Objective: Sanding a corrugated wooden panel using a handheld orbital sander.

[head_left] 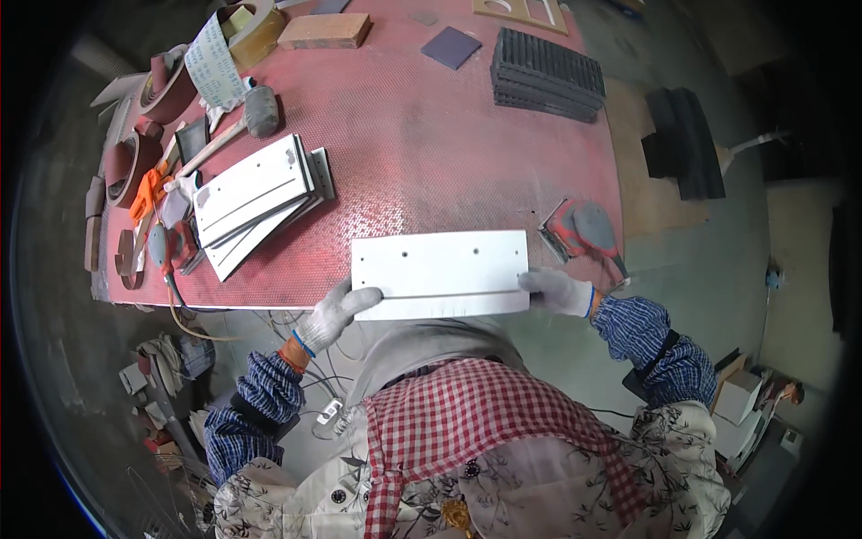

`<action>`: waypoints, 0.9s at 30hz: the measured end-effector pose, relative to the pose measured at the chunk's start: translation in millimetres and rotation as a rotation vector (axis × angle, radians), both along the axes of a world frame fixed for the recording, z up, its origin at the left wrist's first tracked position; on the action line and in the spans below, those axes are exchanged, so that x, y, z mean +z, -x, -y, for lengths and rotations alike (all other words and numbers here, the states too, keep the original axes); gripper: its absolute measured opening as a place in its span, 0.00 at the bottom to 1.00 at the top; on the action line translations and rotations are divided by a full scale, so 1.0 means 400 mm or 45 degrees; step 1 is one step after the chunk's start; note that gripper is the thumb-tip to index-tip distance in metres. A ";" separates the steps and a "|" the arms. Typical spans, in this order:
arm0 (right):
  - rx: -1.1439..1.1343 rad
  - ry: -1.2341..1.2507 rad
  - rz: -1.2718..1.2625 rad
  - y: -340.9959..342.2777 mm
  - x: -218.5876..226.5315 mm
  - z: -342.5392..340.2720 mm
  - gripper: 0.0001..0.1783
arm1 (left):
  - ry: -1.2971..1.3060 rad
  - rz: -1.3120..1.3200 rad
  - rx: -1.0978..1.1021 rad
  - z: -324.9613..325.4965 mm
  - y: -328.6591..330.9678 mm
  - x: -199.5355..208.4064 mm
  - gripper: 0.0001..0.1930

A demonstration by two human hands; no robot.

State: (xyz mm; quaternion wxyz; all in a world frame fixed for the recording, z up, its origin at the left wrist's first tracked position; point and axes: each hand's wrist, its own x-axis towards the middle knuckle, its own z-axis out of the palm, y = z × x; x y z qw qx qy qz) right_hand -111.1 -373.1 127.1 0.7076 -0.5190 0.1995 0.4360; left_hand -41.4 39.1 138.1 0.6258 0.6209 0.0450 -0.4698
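Observation:
Between my two gloved hands is a white rectangular panel (440, 262) with small holes along its far side and a groove running across its near part. My left hand (337, 310) grips its left end, thumb lying on the top face. At the opposite end my right hand (558, 292) is closed round the edge in the same way, its fingers partly hidden beneath. The panel is held at the near edge of the red table. A red and grey handheld sander (585, 231) rests just beyond my right hand.
Left on the red textured table (404, 117) lie stacked white panels (256, 189), a mallet (261, 112), another sander (162, 244) and sanding-belt rolls (135, 163). Toward the back are a brick (325, 31), a dark square sheet (451, 48) and stacked black ribbed strips (548, 76). Cables (328, 377) trail below.

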 end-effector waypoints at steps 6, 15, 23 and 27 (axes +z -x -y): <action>-0.218 -0.065 -0.195 -0.024 0.119 -0.038 0.44 | -0.106 -0.467 -0.100 0.091 -0.058 0.097 0.49; 0.031 0.013 -0.517 -0.166 0.096 0.018 0.51 | -0.026 -0.857 -0.273 0.086 -0.211 -0.076 0.47; -0.004 0.036 -0.560 -0.197 0.050 0.040 0.49 | -0.343 -0.495 -0.203 0.126 -0.218 -0.044 0.56; -0.051 0.092 -0.552 -0.195 0.067 0.033 0.50 | -0.280 0.329 -0.046 0.093 -0.196 -0.067 0.54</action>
